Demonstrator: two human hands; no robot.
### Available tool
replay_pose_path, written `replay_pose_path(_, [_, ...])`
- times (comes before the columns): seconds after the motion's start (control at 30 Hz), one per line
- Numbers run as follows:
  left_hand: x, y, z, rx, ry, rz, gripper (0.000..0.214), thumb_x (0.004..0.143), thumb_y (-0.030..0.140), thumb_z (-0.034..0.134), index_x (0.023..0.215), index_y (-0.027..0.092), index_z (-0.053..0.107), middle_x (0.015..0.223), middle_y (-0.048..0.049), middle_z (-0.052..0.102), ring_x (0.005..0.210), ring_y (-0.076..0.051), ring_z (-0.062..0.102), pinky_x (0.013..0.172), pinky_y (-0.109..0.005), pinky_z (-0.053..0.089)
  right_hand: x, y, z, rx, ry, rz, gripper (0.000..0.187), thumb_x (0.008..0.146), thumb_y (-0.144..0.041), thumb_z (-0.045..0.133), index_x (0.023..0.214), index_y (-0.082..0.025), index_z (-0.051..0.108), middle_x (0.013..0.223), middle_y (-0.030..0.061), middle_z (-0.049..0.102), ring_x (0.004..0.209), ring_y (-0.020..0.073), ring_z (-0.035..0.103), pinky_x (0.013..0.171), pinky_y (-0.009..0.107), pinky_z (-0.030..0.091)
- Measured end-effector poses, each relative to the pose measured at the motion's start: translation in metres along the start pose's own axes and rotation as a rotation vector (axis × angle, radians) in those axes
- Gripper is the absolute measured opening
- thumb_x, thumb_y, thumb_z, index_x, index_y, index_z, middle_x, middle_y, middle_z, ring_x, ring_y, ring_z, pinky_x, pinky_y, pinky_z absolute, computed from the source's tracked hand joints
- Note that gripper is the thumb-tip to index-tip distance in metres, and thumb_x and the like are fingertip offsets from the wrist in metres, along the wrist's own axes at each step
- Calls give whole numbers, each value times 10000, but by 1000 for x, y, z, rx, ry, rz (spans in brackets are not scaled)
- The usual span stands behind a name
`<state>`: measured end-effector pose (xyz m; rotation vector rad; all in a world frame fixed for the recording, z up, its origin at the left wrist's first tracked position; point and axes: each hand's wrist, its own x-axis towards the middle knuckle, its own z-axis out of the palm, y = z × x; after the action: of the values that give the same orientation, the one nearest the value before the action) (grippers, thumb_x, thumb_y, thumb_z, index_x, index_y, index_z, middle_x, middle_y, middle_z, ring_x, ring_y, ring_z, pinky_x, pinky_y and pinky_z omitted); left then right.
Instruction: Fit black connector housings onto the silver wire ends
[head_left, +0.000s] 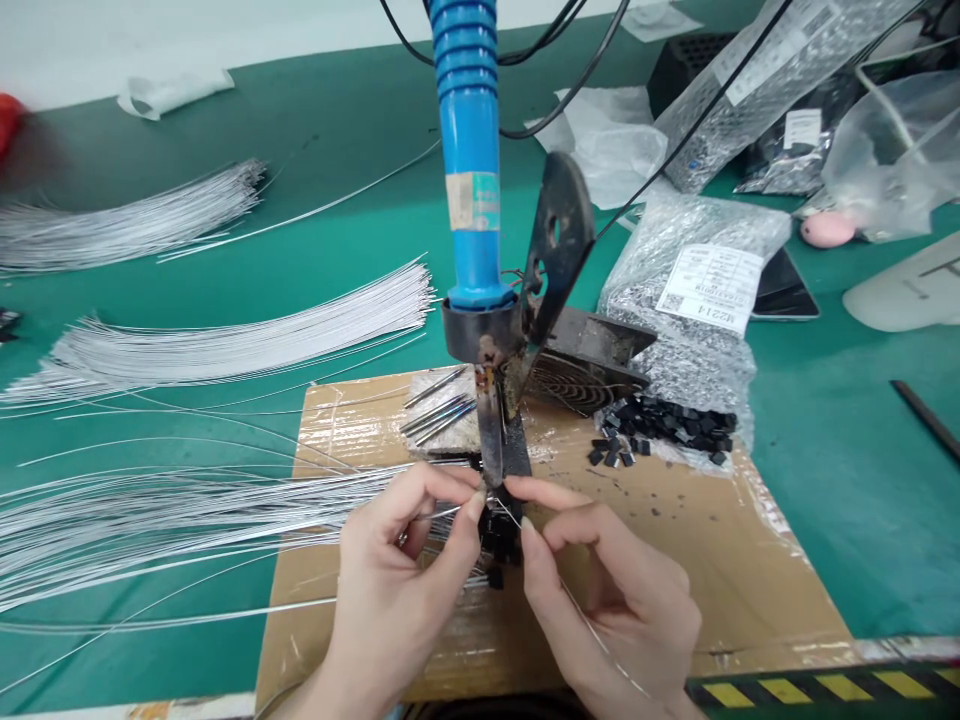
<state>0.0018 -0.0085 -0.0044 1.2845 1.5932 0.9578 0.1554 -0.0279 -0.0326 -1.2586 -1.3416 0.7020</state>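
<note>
A soldering iron with a blue handle stands tip down in a black metal holder. Its flat tip ends right above my fingertips. My left hand is closed in a pinch just left of the tip, on the end of a thin grey wire; the fingers partly hide it. Facing it from the right, my right hand pinches a thin silvery solder wire, which reaches toward the tip and trails down past the palm. Small black pieces lie beneath the fingers, partly covered.
Bundles of grey wires lie on the green mat at left. A cardboard sheet is under the hands. Loose black pieces spill beside a labelled bubble-wrap bag. A metal spool sits behind the iron; a black cable hangs across.
</note>
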Motion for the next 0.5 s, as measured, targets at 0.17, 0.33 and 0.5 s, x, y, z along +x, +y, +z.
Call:
replay_pose_path(0.17, [0, -1, 0, 12, -2, 1, 130, 924, 160, 730, 817, 233, 743, 944, -15, 798, 871, -177, 746, 729, -234, 555, 1, 0, -1, -18, -3, 2, 161, 886, -105, 697, 804, -229, 636, 971, 77, 859, 776, 195, 837, 751, 252, 675])
replay_pose_path(0.33, [0, 1, 1, -16, 16, 2, 128, 914, 163, 732, 804, 226, 749, 933, -24, 803, 875, -190, 761, 731, -239, 570, 1, 0, -1, -14, -8, -6, 168, 877, -87, 708, 812, -231, 650, 938, 60, 856, 805, 189, 836, 772, 243, 666])
replay_pose_path(0.5, [0, -1, -1, -12, 12, 9, 117, 914, 170, 739, 814, 230, 748, 945, -22, 805, 868, -179, 757, 735, -229, 571, 1, -1, -2, -20, -11, -16, 167, 880, -83, 711, 821, -230, 658, 969, 68, 860, 779, 189, 831, 770, 256, 672])
